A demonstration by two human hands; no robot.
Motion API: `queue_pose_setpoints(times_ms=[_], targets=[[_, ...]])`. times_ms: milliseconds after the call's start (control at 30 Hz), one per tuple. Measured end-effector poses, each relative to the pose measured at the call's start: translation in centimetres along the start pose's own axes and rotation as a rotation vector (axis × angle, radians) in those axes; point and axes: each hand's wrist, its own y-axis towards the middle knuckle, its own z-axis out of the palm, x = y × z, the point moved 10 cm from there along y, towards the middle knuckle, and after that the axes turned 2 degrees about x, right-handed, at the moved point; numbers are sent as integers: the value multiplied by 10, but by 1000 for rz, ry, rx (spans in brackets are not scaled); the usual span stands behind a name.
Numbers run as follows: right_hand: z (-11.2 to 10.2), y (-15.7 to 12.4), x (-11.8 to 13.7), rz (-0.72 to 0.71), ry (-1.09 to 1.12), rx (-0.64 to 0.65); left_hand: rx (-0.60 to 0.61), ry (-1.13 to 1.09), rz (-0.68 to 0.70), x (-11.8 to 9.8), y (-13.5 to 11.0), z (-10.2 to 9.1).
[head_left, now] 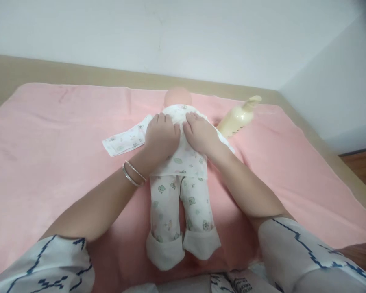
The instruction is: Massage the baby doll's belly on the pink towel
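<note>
A baby doll in a white top and trousers with small green prints lies stretched out, its smooth bald head at the far end and no face showing. My left hand rests on the left of its upper body near the shoulder, thumb apart, the fingers laid forward and partly foreshortened. On the other side, my right hand lies on the top with its fingers extended toward the shoulder. Both hands touch the cloth without grasping it. The left sleeve spreads out flat; my right arm partly covers the other sleeve.
A pale yellow pump bottle leans or lies beside the doll's right-hand sleeve. Under everything is a pink blanket on a tan padded surface. A white wall rises behind, and wooden floor shows at right.
</note>
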Motion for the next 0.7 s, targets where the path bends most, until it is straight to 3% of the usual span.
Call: queue_pose_setpoints(times_ms=[133,233,300,400,533,700], targets=[[6,8,-10,1,14,24,14,75,61,-25,-16,-4],[1,4,-6,3,-10,18,81,39,145,-30,-11,-2],[-5,-3,1,22,-40,28,129,-52,151,-21,-1,-1],[-12,-15,15,48,-130,55,149,-187,54,2,14,1],[-12,-25,29,40,-236,56,50,-309,-55,25,20,7],[-6,-16,19,25,-129,21,-22,-408,-61,32,16,14]])
